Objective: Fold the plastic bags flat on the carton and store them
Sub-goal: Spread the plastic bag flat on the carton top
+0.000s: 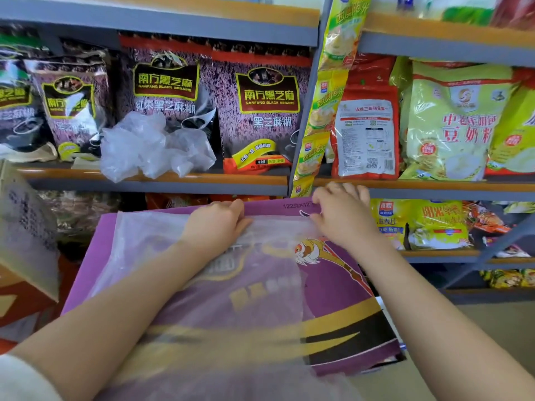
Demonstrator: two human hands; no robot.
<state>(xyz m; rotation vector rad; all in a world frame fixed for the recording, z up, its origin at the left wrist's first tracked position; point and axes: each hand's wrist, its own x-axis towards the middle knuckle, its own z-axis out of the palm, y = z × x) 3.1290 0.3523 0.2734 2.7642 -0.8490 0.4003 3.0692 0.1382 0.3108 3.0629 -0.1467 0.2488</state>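
On the purple carton (333, 287) a clear plastic bag (185, 285) lay spread flat — my left hand (215, 224) pressed its far edge down, fingers together. My right hand (338, 215) pinched the bag's far corner; more crumpled bags (150, 146) sat on the shelf (237, 178) behind.

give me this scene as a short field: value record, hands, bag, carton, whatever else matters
setting: shop shelving stocked with packaged food
carton: purple, printed top face up, in front of the person
plastic bag: clear, spread flat on the carton
left hand: pressing the bag's far edge
right hand: fingertips pinching the bag's far right corner
crumpled bags: clear pile on the shelf above, left of centre
step: flattening, no fold visible yet
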